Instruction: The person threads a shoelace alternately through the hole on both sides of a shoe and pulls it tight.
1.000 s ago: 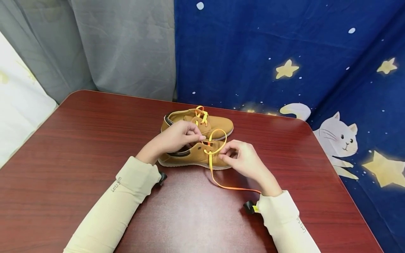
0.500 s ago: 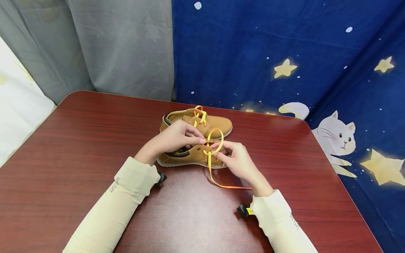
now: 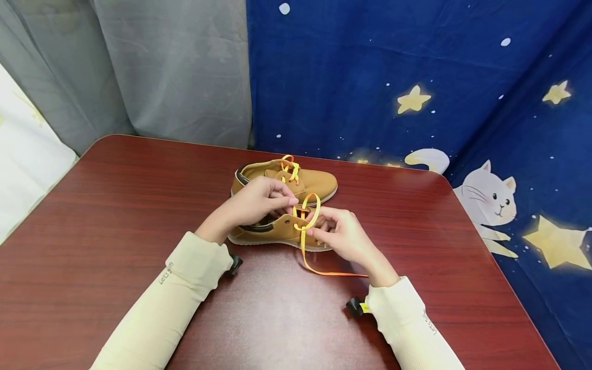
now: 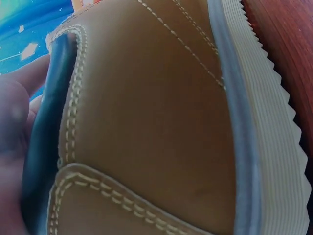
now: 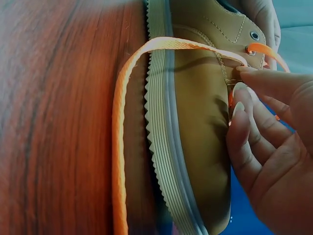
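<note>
A tan shoe (image 3: pixel 273 234) with a white ribbed sole stands side-on on the table, toe to the right. A yellow-orange shoelace (image 3: pixel 302 246) runs through its eyelets, makes an upright loop above them and trails onto the table. My left hand (image 3: pixel 261 203) reaches over the shoe's opening and pinches a stretch of lace by the tongue. In the left wrist view the heel and dark collar (image 4: pixel 49 122) hide most of that hand. My right hand (image 3: pixel 344 234) is at the loop's lower right, its thumb (image 5: pixel 274 83) and fingertips at the lace beside an eyelet.
Behind it stands a matching tan shoe (image 3: pixel 319 182), its lace (image 3: pixel 291 169) tied. Both are on a reddish-brown wooden table (image 3: pixel 139 205). A grey curtain (image 3: pixel 176 72) and a blue star-patterned curtain (image 3: pixel 347 77) hang past the far edge.
My right hand has moved left, from beside the loop to its edge. The loop has become narrower, and a short stretch of lace now shows under my left fingertips.
</note>
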A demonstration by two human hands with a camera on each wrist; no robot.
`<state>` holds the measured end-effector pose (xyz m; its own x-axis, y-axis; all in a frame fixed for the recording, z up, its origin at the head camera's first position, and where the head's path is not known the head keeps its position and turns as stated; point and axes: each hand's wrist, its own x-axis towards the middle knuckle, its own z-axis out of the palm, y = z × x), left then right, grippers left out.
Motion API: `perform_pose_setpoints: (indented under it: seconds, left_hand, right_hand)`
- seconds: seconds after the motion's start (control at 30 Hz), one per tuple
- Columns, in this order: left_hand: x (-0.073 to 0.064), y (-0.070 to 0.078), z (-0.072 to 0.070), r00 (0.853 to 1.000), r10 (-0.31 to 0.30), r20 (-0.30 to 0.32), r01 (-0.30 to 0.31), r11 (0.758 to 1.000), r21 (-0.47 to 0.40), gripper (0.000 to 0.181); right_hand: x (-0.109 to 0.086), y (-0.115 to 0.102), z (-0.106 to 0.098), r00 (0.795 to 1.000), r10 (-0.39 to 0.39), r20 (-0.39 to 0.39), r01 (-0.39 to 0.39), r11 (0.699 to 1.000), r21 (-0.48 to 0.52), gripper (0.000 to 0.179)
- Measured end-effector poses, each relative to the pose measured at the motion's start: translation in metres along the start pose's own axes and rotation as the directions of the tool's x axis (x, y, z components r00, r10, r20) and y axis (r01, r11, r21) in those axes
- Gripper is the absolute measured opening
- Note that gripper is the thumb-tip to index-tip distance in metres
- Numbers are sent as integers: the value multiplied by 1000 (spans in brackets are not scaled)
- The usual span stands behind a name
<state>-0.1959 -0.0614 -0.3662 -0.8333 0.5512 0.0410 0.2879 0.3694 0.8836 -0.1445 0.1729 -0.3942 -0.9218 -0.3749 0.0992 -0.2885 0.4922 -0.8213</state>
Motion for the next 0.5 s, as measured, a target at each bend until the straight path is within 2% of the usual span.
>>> perform_pose_setpoints:
  seconds: [0.17,0.37,0.5]
  left_hand:
    - [0,2,0,1000,-13,-17,12,996,-85,18]
    - [-2,7,-3,998,-29,-54,22,991,-135,19]
    - [-2,9,-5,992,-47,-114,25,982,-185,22]
  right_hand:
    - [0,1,0,1000,-12,-1,12,1000,-6,13]
    - [1,3,1,1000,-20,-9,20,1000,-12,11]
    - [1,3,1,1000,-3,-12,3,1000,-8,10]
